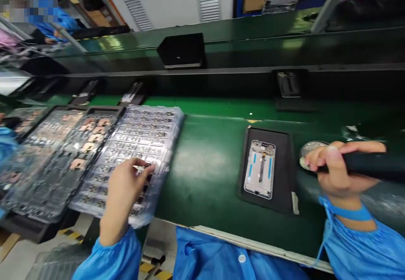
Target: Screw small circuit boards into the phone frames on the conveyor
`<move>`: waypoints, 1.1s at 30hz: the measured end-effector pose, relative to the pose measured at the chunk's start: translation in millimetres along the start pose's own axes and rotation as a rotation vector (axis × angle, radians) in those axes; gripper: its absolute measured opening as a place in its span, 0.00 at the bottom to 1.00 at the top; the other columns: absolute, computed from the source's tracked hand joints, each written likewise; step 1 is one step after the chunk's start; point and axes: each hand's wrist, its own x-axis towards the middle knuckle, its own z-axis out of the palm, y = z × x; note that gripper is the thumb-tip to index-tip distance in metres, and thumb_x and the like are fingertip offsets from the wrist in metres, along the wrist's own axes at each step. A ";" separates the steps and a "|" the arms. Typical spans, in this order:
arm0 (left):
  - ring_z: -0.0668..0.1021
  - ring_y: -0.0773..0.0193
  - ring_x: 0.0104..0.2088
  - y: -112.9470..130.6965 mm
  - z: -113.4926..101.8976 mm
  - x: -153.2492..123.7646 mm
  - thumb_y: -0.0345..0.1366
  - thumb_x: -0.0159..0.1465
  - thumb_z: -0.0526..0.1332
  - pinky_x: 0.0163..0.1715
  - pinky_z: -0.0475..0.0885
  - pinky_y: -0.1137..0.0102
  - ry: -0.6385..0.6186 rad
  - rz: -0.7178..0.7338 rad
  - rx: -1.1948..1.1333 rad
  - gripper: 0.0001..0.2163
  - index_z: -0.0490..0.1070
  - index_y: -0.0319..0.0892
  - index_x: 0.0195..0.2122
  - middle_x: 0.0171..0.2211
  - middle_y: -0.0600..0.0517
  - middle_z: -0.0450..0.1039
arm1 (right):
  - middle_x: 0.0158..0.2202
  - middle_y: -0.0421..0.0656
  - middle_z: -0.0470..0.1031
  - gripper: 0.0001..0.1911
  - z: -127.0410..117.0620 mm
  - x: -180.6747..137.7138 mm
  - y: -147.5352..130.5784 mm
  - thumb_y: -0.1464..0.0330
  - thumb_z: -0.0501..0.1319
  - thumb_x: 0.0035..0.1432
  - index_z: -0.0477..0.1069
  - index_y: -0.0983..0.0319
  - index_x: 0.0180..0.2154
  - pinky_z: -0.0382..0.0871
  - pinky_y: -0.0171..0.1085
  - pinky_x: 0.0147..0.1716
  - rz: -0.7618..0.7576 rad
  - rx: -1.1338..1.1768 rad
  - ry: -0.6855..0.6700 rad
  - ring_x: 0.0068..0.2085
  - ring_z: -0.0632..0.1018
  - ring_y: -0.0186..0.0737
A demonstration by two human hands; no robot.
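Observation:
My left hand reaches over a clear plastic tray with rows of small electronic parts. Its thumb and forefinger are pinched together at the tray's right side; what lies between them is too small to make out. In my right hand is a black electric screwdriver, lying nearly level, its tip end hidden by the fingers. Just beyond those fingers sits a round metal dish, partly covered by the hand. Between the hands, a phone frame with blue strips and a dark flex cable lies on a black mat.
Left of the clear tray stand dark trays with copper-coloured parts. Along the back, a green conveyor strip carries black holders with phone parts, one holder at the right. A black box overhangs it. Another person's blue sleeve shows at far left.

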 end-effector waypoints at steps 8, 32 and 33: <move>0.95 0.47 0.46 96.3 27.8 -47.6 0.55 0.77 0.76 0.54 0.95 0.55 -0.067 0.357 -0.569 0.14 0.92 0.51 0.45 0.45 0.50 0.96 | 0.25 0.29 0.70 0.24 9.5 5.1 -13.5 0.56 0.87 0.72 0.73 0.49 0.45 0.75 0.43 0.22 -0.069 -0.059 -0.058 0.18 0.70 0.38; 0.81 0.44 0.61 216.6 117.1 -77.9 0.35 0.75 0.88 0.66 0.82 0.50 -0.569 0.755 -0.375 0.18 0.95 0.55 0.64 0.57 0.45 0.85 | 0.27 0.30 0.72 0.18 0.2 13.6 -5.7 0.61 0.85 0.76 0.77 0.50 0.47 0.74 0.43 0.19 -0.167 -0.020 -0.098 0.18 0.72 0.37; 0.81 0.44 0.61 221.3 114.5 -74.6 0.36 0.74 0.89 0.65 0.81 0.50 -0.588 0.755 -0.337 0.17 0.96 0.56 0.61 0.56 0.45 0.85 | 0.27 0.30 0.72 0.19 -1.3 14.0 -6.4 0.61 0.86 0.75 0.77 0.50 0.47 0.74 0.43 0.19 -0.153 -0.002 -0.088 0.18 0.71 0.37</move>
